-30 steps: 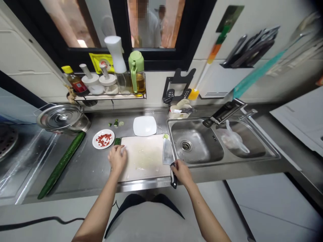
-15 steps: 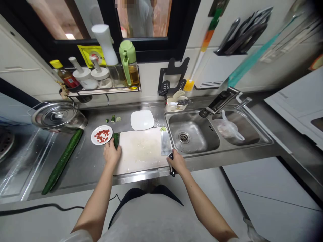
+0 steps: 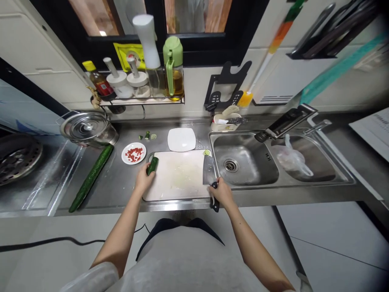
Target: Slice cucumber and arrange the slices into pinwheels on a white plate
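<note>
My left hand (image 3: pixel 144 179) grips a short piece of cucumber (image 3: pixel 152 165) over the left edge of the white cutting board (image 3: pixel 179 190). At the board's right side my right hand (image 3: pixel 222 192) is closed at the black handle of a cleaver (image 3: pixel 208 170), whose broad blade lies along the board's edge. A thin cucumber slice (image 3: pixel 207 152) sits just beyond the blade tip. Left of the board is a white plate of chopped red bits (image 3: pixel 133 153). Behind it stands a white square plate (image 3: pixel 181 139). A whole cucumber (image 3: pixel 91 178) lies further left.
Cucumber ends (image 3: pixel 147 136) lie behind the small plate. A lidded steel pot (image 3: pixel 88 129) stands at the back left. To the right is a double sink (image 3: pixel 243 162) with a plastic bag (image 3: pixel 292 158) in one basin. A bottle rack (image 3: pixel 142 101) hangs above the counter.
My left hand has brought the cucumber piece from beside the board onto its left edge. My right hand stays at the cleaver handle. The whole view has shifted.
</note>
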`<state>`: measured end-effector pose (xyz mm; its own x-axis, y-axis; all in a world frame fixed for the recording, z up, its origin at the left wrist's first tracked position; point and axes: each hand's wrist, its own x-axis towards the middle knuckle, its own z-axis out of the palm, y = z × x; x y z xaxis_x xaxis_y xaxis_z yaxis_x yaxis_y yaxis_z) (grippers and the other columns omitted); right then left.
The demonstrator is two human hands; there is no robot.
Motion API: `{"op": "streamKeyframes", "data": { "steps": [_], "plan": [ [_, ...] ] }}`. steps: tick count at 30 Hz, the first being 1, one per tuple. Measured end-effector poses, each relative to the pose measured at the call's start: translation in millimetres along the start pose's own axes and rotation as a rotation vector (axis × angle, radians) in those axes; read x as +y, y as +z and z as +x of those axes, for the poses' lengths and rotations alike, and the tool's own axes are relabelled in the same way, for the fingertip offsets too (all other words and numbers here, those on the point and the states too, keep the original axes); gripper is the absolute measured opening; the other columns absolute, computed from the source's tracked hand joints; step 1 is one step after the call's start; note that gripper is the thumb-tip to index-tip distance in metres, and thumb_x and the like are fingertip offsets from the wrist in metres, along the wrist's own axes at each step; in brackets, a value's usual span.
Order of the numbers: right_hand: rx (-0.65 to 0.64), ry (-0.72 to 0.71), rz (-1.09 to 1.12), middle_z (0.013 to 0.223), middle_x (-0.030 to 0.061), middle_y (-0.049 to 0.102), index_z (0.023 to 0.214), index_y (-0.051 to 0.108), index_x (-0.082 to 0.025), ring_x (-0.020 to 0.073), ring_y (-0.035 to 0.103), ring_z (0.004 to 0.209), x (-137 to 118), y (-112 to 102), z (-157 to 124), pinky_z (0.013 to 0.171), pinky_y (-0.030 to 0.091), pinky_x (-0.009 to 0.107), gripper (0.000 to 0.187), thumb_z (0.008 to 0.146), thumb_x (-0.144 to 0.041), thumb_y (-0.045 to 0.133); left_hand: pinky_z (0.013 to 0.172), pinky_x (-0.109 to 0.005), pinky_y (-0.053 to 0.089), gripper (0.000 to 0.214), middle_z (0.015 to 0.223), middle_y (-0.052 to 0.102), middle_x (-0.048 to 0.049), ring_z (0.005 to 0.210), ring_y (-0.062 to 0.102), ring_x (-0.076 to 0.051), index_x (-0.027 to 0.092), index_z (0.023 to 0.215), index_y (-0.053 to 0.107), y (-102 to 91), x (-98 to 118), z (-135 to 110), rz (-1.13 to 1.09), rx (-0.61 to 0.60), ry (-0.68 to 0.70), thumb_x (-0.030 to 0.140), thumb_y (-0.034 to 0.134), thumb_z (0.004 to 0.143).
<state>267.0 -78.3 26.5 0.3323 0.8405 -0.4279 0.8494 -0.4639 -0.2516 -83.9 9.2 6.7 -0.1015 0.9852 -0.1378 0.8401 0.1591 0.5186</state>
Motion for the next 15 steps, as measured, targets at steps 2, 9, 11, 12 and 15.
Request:
{"op": "streamKeyframes", "data": {
  "steps": [2, 9, 11, 12, 15],
  "plan": [
    [0.007, -0.016, 0.033, 0.09, 0.006, 0.065, 0.108, 0.047, -0.019, 0.0216, 0.061, 0.083, 0, 1, 0, 0.064, 0.032, 0.026, 0.036, 0.079, -0.037, 0.056, 0.095, -0.035, 0.046, 0.051, 0.121, 0.061, -0.0074, 0.108, 0.058, -0.023, 0.022, 0.13, 0.049, 3.9, 1, -10, -0.103, -0.074, 0.12, 0.025, 0.054, 0.079],
    [0.012, -0.075, 0.121, 0.08, 0.0014, 0.06, 0.098, 0.048, -0.021, 0.0173, 0.056, 0.074, -8, 3, 1, 0.063, 0.031, 0.024, 0.024, 0.076, -0.029, 0.054, 0.104, -0.039, 0.039, 0.051, 0.125, 0.058, -0.0067, 0.117, 0.051, -0.021, 0.023, 0.129, 0.051, 26.7, 26, -36, -0.197, -0.302, 0.441, 0.017, 0.052, 0.078],
    [-0.001, -0.079, 0.12, 0.08, 0.0008, 0.06, 0.098, 0.049, -0.021, 0.0169, 0.055, 0.074, -11, 2, 2, 0.064, 0.031, 0.024, 0.023, 0.075, -0.025, 0.052, 0.104, -0.04, 0.039, 0.051, 0.125, 0.058, -0.0068, 0.118, 0.051, -0.022, 0.023, 0.129, 0.051, 31.0, 32, -36, -0.188, -0.334, 0.469, 0.015, 0.052, 0.079],
    [-0.012, -0.082, 0.115, 0.08, 0.0007, 0.06, 0.099, 0.049, -0.021, 0.0169, 0.055, 0.074, -13, 1, 2, 0.065, 0.031, 0.024, 0.024, 0.075, -0.024, 0.051, 0.104, -0.041, 0.039, 0.051, 0.124, 0.058, -0.0067, 0.118, 0.051, -0.022, 0.023, 0.129, 0.052, 32.3, 34, -36, -0.181, -0.346, 0.485, 0.015, 0.051, 0.079],
    [-0.056, -0.092, 0.077, 0.084, 0.002, 0.062, 0.105, 0.048, -0.02, 0.0177, 0.056, 0.077, -17, -1, 1, 0.066, 0.032, 0.024, 0.029, 0.077, -0.022, 0.05, 0.104, -0.04, 0.039, 0.05, 0.124, 0.059, -0.0063, 0.117, 0.051, -0.021, 0.023, 0.129, 0.052, 32.8, 35, -34, -0.145, -0.365, 0.514, 0.015, 0.05, 0.08]
  ]
}}
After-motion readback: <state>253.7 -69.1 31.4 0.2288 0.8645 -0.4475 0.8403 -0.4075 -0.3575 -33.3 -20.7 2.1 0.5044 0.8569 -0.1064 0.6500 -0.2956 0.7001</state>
